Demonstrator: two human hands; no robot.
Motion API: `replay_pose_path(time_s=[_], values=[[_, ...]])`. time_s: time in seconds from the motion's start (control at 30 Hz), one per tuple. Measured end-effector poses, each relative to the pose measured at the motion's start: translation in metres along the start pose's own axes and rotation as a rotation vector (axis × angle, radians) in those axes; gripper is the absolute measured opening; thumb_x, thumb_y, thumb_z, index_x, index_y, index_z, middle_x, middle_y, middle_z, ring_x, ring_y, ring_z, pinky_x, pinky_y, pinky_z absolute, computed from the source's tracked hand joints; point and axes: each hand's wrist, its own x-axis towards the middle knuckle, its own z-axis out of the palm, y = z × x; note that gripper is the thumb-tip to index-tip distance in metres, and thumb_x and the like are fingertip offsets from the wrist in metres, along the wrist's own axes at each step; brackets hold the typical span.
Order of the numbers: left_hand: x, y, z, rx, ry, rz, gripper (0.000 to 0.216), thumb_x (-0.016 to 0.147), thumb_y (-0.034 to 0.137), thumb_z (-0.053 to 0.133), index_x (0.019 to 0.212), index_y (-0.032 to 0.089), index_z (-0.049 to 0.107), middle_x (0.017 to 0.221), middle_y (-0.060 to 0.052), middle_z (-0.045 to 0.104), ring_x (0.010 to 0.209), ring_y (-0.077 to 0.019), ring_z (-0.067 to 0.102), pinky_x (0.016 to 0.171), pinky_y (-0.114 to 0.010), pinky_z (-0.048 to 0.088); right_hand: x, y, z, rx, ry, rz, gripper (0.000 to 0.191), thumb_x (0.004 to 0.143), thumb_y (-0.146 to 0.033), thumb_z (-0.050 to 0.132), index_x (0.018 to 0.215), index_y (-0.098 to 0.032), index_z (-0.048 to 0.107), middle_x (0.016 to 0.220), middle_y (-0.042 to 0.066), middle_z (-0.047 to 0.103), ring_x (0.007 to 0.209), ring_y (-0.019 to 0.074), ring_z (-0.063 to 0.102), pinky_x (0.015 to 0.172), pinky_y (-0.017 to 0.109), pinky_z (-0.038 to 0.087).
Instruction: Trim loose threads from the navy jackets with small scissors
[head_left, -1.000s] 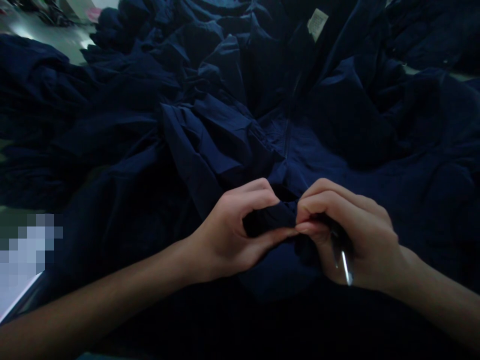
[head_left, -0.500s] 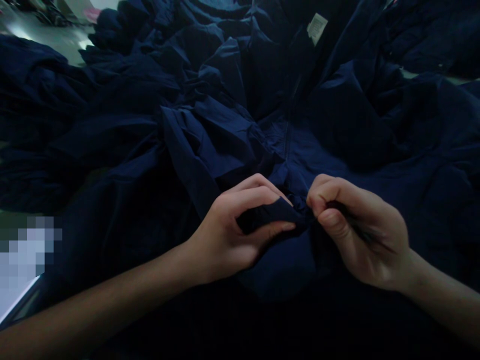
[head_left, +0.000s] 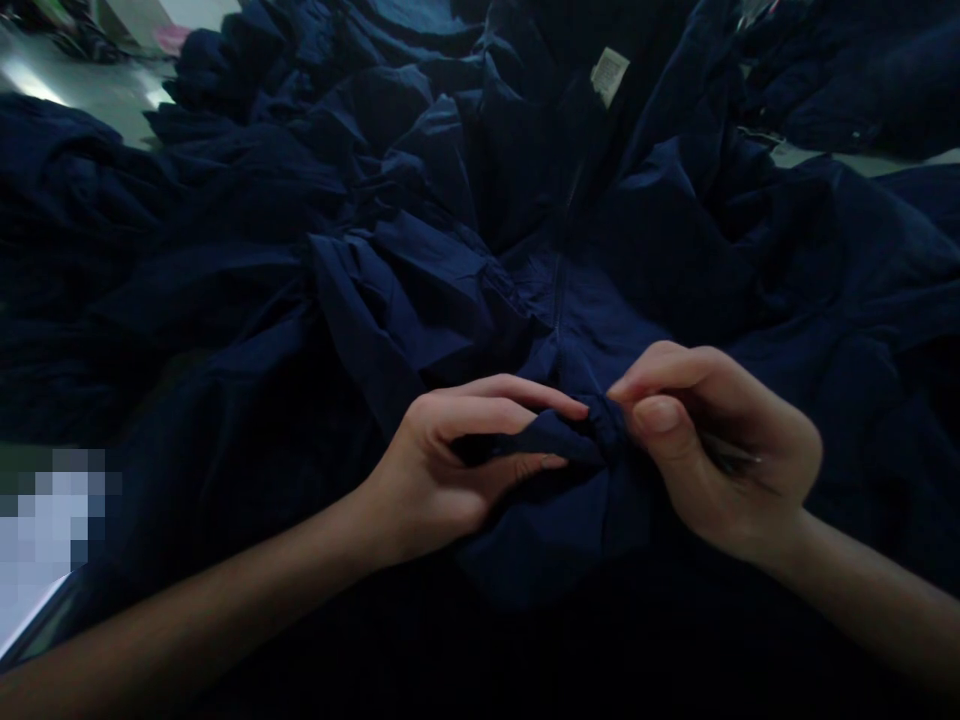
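A dark navy garment [head_left: 420,300] of thin cloth lies bunched in front of me, with a seam or zip line down its middle. My left hand [head_left: 457,460] pinches a folded edge of it, the thumb below and the fingers above. Close on the right, the fingertips of my right hand [head_left: 720,450] touch the gathered cloth, thumb and forefinger nearly together. Within that curled palm shows a thin shiny tool [head_left: 739,455], mostly hidden by the fingers; its kind is unclear. A small white label [head_left: 609,76] sits inside the garment at the top.
More navy cloth [head_left: 67,180] is heaped at the left, and another dark pile [head_left: 847,80] lies at the upper right. A pale shiny surface [head_left: 45,70] shows at the upper left. At the lower left edge is a blurred-out white patch [head_left: 45,540].
The view has shifted slightly, so the cloth and label appear further left and lower. The right fingertips have opened a little and moved to the upper edge of the fold; the left still pinches it.
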Motion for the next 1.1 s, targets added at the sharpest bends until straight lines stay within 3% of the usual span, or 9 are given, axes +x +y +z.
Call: replay_pose_path(time_s=[0.1, 0.2, 0.3, 0.4, 0.5, 0.8, 1.1], values=[[0.001, 0.001, 0.000, 0.012, 0.017, -0.003, 0.012, 0.085, 0.004, 0.080, 0.089, 0.015, 0.083, 0.105, -0.006, 0.080, 0.089, -0.0128, 0.076, 0.079, -0.016, 0.061, 0.002, -0.001, -0.004, 0.017, -0.002, 0.013, 0.022, 0.099, -0.034, 0.067, 0.117, -0.021, 0.067, 0.073, -0.002, 0.049, 0.057, 0.0117, 0.045, 0.048, 0.029, 0.036], [0.001, 0.003, -0.001, 0.017, 0.010, -0.007, 0.011, 0.085, 0.004, 0.080, 0.088, 0.015, 0.083, 0.099, -0.006, 0.080, 0.086, -0.0132, 0.076, 0.078, -0.018, 0.061, 0.002, 0.002, -0.009, 0.101, -0.063, 0.022, 0.047, 0.101, -0.059, 0.054, 0.127, -0.021, 0.062, 0.088, 0.004, 0.050, 0.069, 0.0173, 0.050, 0.055, 0.033, 0.045], [0.001, 0.003, -0.001, 0.018, 0.002, -0.002, 0.010, 0.085, 0.004, 0.080, 0.089, 0.014, 0.082, 0.094, -0.006, 0.079, 0.084, -0.0133, 0.075, 0.078, -0.018, 0.060, 0.003, 0.009, -0.015, 0.111, -0.139, -0.027, 0.033, 0.106, -0.042, 0.042, 0.129, -0.021, 0.055, 0.109, 0.009, 0.052, 0.091, 0.0216, 0.058, 0.074, 0.036, 0.053], [0.000, 0.002, -0.002, 0.008, -0.006, -0.022, 0.009, 0.083, 0.004, 0.082, 0.089, 0.012, 0.080, 0.087, -0.005, 0.076, 0.080, -0.0123, 0.071, 0.074, -0.018, 0.057, 0.008, 0.015, -0.021, -0.102, -0.237, -0.233, 0.028, 0.100, -0.022, 0.051, 0.128, -0.018, 0.054, 0.114, 0.011, 0.054, 0.100, 0.0219, 0.058, 0.078, 0.035, 0.055], [-0.001, 0.001, -0.002, -0.009, -0.013, -0.036, 0.009, 0.081, 0.006, 0.084, 0.085, 0.012, 0.078, 0.081, -0.002, 0.070, 0.073, -0.0105, 0.065, 0.067, -0.018, 0.053, 0.013, 0.015, -0.025, -0.256, -0.279, -0.387, 0.027, 0.094, -0.019, 0.064, 0.121, -0.014, 0.062, 0.109, 0.013, 0.061, 0.099, 0.0227, 0.061, 0.079, 0.033, 0.057], [-0.001, 0.003, -0.002, 0.020, -0.023, -0.015, 0.010, 0.084, 0.012, 0.084, 0.079, 0.012, 0.075, 0.079, -0.002, 0.066, 0.069, -0.0113, 0.062, 0.062, -0.021, 0.050, 0.014, 0.014, -0.018, -0.203, -0.284, -0.374, 0.019, 0.091, -0.014, 0.074, 0.109, -0.010, 0.073, 0.103, 0.012, 0.069, 0.092, 0.0182, 0.068, 0.075, 0.028, 0.059], [-0.002, 0.003, -0.003, 0.033, -0.017, 0.012, 0.010, 0.081, 0.004, 0.082, 0.083, 0.013, 0.078, 0.079, -0.002, 0.067, 0.067, -0.0096, 0.062, 0.059, -0.020, 0.050, 0.013, 0.014, -0.021, -0.227, -0.182, -0.353, 0.022, 0.088, -0.014, 0.073, 0.110, -0.016, 0.073, 0.103, 0.010, 0.069, 0.086, 0.0205, 0.066, 0.069, 0.034, 0.060]])
